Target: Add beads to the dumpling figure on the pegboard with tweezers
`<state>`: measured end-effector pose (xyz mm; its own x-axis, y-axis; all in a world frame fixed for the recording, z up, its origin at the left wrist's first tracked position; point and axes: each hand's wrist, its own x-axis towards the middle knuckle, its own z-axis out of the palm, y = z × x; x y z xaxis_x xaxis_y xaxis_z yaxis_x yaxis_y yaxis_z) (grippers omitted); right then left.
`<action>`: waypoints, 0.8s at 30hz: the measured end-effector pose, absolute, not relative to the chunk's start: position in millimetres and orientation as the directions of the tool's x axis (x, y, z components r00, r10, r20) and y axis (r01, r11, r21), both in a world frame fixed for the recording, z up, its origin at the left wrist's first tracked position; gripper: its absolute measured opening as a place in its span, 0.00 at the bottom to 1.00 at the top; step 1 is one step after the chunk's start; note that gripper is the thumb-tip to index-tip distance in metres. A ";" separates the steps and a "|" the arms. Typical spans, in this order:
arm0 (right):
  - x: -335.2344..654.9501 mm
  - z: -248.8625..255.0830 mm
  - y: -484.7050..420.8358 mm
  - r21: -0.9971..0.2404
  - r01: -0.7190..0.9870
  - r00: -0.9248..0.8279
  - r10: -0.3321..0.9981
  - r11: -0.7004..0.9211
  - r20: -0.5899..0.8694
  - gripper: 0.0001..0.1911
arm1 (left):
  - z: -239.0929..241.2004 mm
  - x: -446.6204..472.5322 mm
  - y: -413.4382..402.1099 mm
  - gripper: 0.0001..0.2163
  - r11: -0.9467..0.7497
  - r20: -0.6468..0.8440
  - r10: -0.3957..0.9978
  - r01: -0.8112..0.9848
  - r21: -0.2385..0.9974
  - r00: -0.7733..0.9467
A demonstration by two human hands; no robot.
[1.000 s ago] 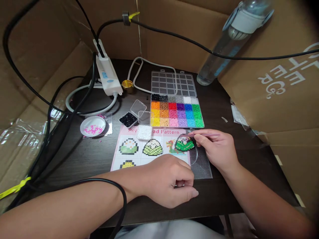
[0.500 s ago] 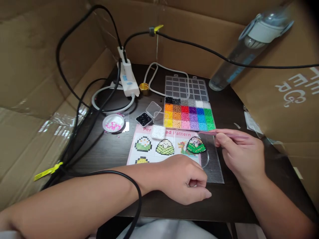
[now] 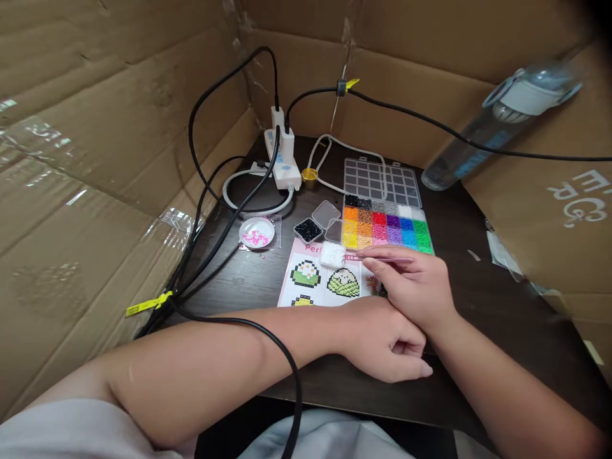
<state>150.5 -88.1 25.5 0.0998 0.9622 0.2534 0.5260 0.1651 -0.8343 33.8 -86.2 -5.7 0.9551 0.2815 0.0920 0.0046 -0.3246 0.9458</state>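
My right hand (image 3: 421, 280) grips pink tweezers (image 3: 394, 259) that point left, tips by a small clear box of white beads (image 3: 333, 255). Below it lies my left hand (image 3: 385, 341), loosely curled with the thumb stretched forward; nothing shows in its fingers. The right wrist crosses close behind the left hand. Under both is a printed bead pattern sheet (image 3: 285, 294) with rice-ball designs, its right part covered by my hands. The green and black bead piece on the ridged clear board is now hidden behind my hands.
Behind stands an open sorting box (image 3: 433, 245) of coloured beads. A box of black beads (image 3: 308, 230) and a white dish (image 3: 245, 246) with pink beads are to the left. A black cable (image 3: 287, 347) crosses my left forearm. A power strip (image 3: 287, 175) and water bottle (image 3: 488, 137) stand behind.
My right hand has moved left with the tweezers, from over the bead piece to the white bead box. The view has shifted, so the scene sits further right. The left hand stays curled.
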 end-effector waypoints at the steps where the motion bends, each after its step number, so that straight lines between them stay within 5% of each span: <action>1: 150.0 23.8 -87.2 -0.846 0.512 0.110 0.965 0.150 0.237 0.05 | -5.3 33.8 -86.5 0.14 -0.324 0.089 0.286 0.009 0.946 0.954; 24: 147.2 18.3 -78.3 -0.915 0.401 0.097 0.990 0.054 0.101 0.05 | -7.0 34.0 -88.7 0.13 -0.318 0.096 0.329 0.015 0.948 0.939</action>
